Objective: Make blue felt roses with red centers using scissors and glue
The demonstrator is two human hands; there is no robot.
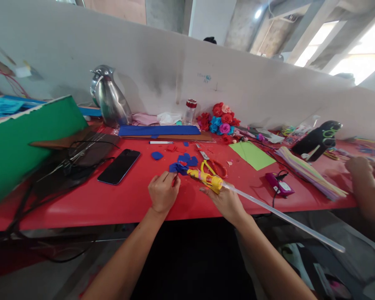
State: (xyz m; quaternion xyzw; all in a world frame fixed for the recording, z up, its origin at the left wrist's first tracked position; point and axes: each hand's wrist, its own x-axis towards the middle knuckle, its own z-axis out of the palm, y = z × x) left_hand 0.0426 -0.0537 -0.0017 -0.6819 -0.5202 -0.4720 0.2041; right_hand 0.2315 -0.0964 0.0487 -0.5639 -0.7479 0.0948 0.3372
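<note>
We see a red table [87,208] under everything, and its flat top gives soft pieces a steady backing. The long clear glue stick [284,216] runs from the back of the gun toward the near right, past the table's edge; we expect it to be light and bendy, likely to swing or snag, so it makes a poor handle.

The yellow glue gun [208,179] is at the near middle, its nozzle pointing left. We have our right hand [226,203] wrapped around it, and that grip area is the place to hold. We take its body for stiff, light plastic, a little tail-heavy from the stick, with a nozzle probably too hot to touch. Just beyond it lie scissors [206,156], stiff and best taken by their handles.

The blue cloth bunch [176,168] sits left of the nozzle; we cannot tell whether they touch. Our left hand [163,192] narrows to a pinch at its near edge, the fingertips partly hidden. We judge the bunch soft, nearly weightless and easily crushed, so a light hold low at its edge suits it. A single loose petal [156,155] lies farther left, thin and limp-looking, best lifted by its rim.
</note>
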